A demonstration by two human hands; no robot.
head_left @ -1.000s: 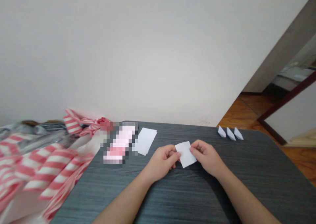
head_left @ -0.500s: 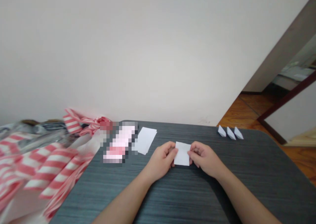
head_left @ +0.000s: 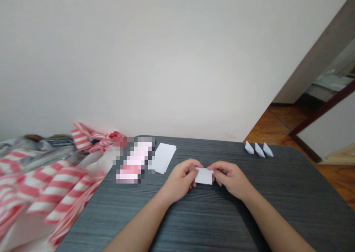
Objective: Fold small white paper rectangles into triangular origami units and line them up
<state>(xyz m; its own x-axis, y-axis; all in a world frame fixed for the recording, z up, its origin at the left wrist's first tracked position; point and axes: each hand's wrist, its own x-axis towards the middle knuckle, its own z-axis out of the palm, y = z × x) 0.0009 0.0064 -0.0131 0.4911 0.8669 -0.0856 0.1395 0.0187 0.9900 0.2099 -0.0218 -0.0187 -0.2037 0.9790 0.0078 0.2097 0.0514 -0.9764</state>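
white paper piece [head_left: 204, 177] is held in front of the person, between the two hands, over the middle of the dark grey table [head_left: 299, 178]. the left hand [head_left: 180, 180] and the right hand [head_left: 229, 178] are both closed and grip its upper corners from each side, so the paper stays flat and its lower part is visible. whether it touches the table, i cannot tell. farther away, a stack of white paper sheets [head_left: 163, 158] lies on the table near a pixelated object [head_left: 135, 161]. three small folded paper boats [head_left: 259, 150] stand in a row near the far edge, apart from the hands. red-and-white striped cloth [head_left: 55, 185] lies beside the table on the left.
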